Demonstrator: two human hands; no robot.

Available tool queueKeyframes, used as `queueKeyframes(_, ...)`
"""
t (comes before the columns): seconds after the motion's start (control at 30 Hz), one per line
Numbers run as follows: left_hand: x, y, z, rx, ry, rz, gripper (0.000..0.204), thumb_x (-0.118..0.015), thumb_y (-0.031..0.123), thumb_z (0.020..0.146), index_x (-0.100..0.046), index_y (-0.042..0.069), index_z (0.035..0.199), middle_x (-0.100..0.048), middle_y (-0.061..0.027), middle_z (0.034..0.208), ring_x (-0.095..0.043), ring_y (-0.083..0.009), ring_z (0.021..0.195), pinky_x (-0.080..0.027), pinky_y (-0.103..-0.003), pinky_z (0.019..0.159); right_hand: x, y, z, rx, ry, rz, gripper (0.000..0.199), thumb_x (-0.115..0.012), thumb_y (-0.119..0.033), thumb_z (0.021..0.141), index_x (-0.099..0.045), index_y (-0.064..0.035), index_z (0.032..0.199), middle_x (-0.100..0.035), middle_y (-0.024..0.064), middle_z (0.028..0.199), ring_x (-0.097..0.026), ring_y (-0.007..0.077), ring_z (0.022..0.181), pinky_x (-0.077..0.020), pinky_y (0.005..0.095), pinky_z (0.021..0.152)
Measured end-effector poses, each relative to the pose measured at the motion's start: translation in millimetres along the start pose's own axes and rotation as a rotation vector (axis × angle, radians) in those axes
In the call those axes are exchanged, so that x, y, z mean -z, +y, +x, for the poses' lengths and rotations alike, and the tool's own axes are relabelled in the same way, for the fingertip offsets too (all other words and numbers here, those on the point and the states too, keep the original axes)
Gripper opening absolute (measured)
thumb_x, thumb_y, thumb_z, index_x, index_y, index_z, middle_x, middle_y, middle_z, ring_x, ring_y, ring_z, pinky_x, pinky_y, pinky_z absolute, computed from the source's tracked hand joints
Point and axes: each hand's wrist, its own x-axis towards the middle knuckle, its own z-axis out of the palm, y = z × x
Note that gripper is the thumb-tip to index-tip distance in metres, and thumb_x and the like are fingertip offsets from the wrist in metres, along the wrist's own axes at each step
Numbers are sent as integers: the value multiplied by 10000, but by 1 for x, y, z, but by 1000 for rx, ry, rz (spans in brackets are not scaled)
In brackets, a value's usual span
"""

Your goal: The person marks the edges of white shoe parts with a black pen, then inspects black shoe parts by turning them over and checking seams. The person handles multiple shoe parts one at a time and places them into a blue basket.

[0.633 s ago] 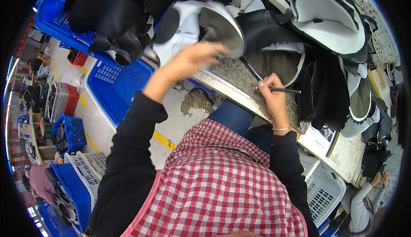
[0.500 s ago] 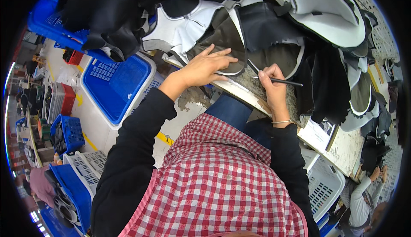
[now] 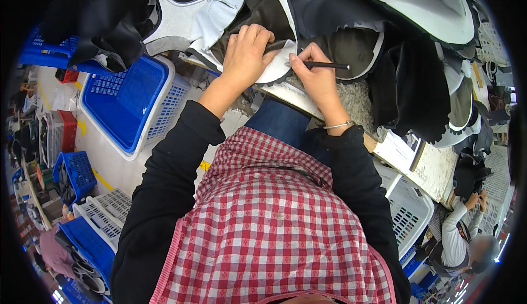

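Observation:
My left hand (image 3: 245, 54) is closed on the lower part of a shoe upper (image 3: 263, 10), fingers curled over its dark brown lining. Beside the thumb a white flap (image 3: 279, 62) of that piece is turned up. A slim black pen (image 3: 329, 65) is pinched in my right hand (image 3: 315, 79), its tip against the white flap and its shaft pointing right. Close to the right hand lies another brown-lined upper (image 3: 351, 51) with a white edge. The upper under my hands overhangs the near edge of the worktable (image 3: 291, 94).
Black and white uppers (image 3: 422, 7) are heaped across the back and right of the table. A blue-lined white basket (image 3: 123, 106) stands on the floor at left, a white crate (image 3: 409, 216) below the table at right. Another person (image 3: 458, 238) works at far right.
My left hand has curled from lying flat to gripping the upper, and its white flap is now raised. The right hand has moved left with the pen, up to the flap.

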Motion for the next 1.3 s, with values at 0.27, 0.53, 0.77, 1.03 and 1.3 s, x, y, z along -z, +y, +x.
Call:
queueKeyframes(0.27, 2, 7, -1, 22, 19, 14, 375, -819, 162, 803, -626, 102, 1119, -606, -46, 1117, -586, -276, 1111, -445, -422, 909, 0, 7, 2, 63, -17, -156, 262, -801, -162, 892, -595, -36, 791, -635, 48, 643, -569, 105, 579, -461, 296, 562)
queueKeyframes(0.53, -4, 4, -6, 10, 70, 30, 417, -843, 222, 794, -625, 102, 1129, -601, -52, 1121, -589, -283, 1109, -444, -420, 920, -1, 12, 0, 8, -8, -68, 273, -803, -161, 897, -590, -36, 781, -607, 25, 632, -528, 85, 589, -443, 289, 560)
queueKeyframes(0.77, 59, -29, 40, 61, 225, -278, 425, -817, 315, 878, -686, 76, 1204, -657, -94, 1221, -583, -328, 1176, -463, -440, 1032, 15, 2, -6, -55, 45, 235, 290, -744, -118, 967, -530, -72, 778, -512, -63, 717, -431, 37, 699, -379, 244, 630)
queueKeyframes(1.03, 92, -157, 17, 702, -34, 145, 931, -827, 582, 803, -526, -48, 1419, -613, -337, 1344, -632, -435, 1236, -499, -502, 1035, 9, -9, -9, -11, 105, 228, 245, -623, -240, 1073, -716, -51, 1197, -700, 30, 890, -631, 92, 792, -520, 247, 760)
queueKeyframes(1.3, 75, -116, -114, 766, 421, -1304, 589, -730, 77, 949, -489, -58, 1469, -590, -127, 1455, -553, -239, 1332, -386, -377, 1154, -9, -6, 5, -71, 114, -332, 436, -837, -395, 865, -694, -114, 1167, -752, 197, 992, -736, 371, 933, -559, 446, 809)
